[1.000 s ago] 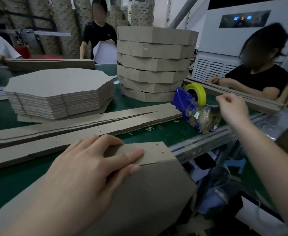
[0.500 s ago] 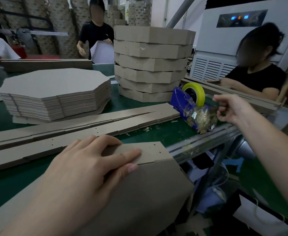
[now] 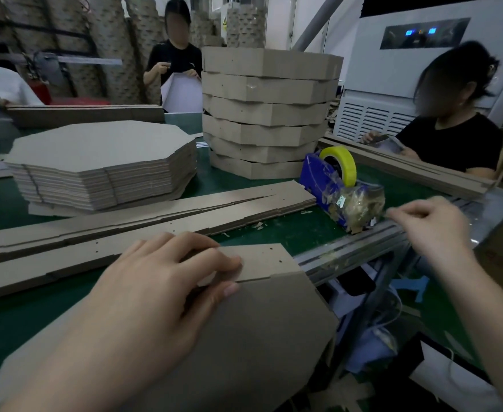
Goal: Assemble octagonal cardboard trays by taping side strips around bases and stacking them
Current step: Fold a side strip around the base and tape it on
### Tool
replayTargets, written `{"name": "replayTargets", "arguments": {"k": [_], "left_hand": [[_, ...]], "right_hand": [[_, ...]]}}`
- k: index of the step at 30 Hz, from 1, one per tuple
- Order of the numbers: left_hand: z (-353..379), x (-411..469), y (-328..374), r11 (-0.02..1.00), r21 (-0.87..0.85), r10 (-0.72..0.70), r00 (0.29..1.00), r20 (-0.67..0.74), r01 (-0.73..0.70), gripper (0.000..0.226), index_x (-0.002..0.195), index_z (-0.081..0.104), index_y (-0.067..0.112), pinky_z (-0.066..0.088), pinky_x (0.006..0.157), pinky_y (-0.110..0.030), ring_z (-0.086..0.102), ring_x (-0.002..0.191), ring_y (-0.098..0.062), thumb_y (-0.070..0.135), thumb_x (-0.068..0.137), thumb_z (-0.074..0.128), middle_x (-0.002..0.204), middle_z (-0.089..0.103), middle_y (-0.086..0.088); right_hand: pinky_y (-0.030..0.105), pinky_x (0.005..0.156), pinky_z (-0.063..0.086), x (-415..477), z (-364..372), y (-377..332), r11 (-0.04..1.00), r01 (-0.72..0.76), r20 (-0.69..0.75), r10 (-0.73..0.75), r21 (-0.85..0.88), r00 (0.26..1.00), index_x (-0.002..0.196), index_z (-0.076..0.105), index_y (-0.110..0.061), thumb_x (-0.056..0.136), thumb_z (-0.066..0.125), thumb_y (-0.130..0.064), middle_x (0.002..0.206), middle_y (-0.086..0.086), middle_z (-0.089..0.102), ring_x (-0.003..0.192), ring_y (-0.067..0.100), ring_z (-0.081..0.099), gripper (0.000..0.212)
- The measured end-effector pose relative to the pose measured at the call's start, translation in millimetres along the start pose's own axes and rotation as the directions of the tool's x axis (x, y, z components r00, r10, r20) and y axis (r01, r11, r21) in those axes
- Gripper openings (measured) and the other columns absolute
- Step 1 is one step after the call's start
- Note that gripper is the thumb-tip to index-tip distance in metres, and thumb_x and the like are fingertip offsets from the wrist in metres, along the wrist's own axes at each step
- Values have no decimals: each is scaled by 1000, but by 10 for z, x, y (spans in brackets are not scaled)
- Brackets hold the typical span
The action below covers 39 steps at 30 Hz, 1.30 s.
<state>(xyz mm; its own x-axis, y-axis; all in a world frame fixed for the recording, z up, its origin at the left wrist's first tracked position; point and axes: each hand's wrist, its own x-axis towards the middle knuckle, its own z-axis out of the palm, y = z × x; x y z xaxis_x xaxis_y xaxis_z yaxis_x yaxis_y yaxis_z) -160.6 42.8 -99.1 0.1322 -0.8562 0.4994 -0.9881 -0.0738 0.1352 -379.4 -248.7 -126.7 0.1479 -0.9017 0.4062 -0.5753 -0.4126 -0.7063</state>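
Nearest, an unfinished tray [image 3: 244, 337] is tilted over the front edge of the green surface [image 3: 288, 233], its flat base turned up and its strip [image 3: 262, 260] folded along the far edge. The left hand [image 3: 155, 292] is laid on it with the fingers nearly straight: they are pressed over the strip and the thumb is set on the base, at the seam between the two. To the right, the right hand [image 3: 431, 227] is held above the metal rail [image 3: 348, 251] at the surface's edge, just beside the front of the blue dispenser [image 3: 321, 179]. Its thumb and forefinger are pinched together and the other fingers curled, but whether tape is held between them cannot be told through the blur. A yellow roll [image 3: 346, 162] is mounted on the dispenser, and its front is crusted with old tape. Loose strips [image 3: 155, 221] are laid lengthwise across the surface between the tray and a stack of flat bases [image 3: 101, 156] at the left. Behind the dispenser, finished trays [image 3: 268, 114] are stacked six high. More strips [image 3: 407, 171] are laid along the right side, before a seated person in black [image 3: 458, 144]. Farther off, a white sheet [image 3: 181, 93] is held by a standing person [image 3: 174, 60], and a white machine [image 3: 407, 69] is seen at the right.
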Motion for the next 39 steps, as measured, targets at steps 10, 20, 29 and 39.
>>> {"name": "replayTargets", "arguments": {"k": [10,20,29,39], "left_hand": [[-36,-33,-8,1000,5,3,999,48,-4,34,105,68,37,53,71,-37,63,94,-16,49,82,46,107,62,15],[-68,-56,-29,999,-32,3,999,35,-2,30,102,60,34,53,73,-40,62,95,-17,49,81,46,106,63,14],[-120,-47,-45,997,-75,28,996,88,-22,36,115,65,46,52,78,-37,60,99,-14,49,88,41,111,61,13],[-32,72,140,992,81,-97,995,-34,100,33,71,66,34,22,49,-18,64,73,-21,55,81,43,86,67,12]], "right_hand": [[20,39,10,-1830,474,-1241,431,-482,540,-16,763,841,64,75,-10,51,88,-28,37,-6,32,32,6,21,26],[13,35,12,-1859,604,-1361,350,-601,576,185,719,797,54,71,-7,43,76,-45,35,0,25,30,7,17,40],[18,36,17,-1791,535,-1179,502,-636,735,2,586,678,71,79,-15,43,75,-47,36,1,36,31,7,23,42],[14,41,29,-1785,491,-1099,785,-461,754,-13,415,657,67,76,-12,55,64,-65,37,0,46,32,6,38,56]]}}
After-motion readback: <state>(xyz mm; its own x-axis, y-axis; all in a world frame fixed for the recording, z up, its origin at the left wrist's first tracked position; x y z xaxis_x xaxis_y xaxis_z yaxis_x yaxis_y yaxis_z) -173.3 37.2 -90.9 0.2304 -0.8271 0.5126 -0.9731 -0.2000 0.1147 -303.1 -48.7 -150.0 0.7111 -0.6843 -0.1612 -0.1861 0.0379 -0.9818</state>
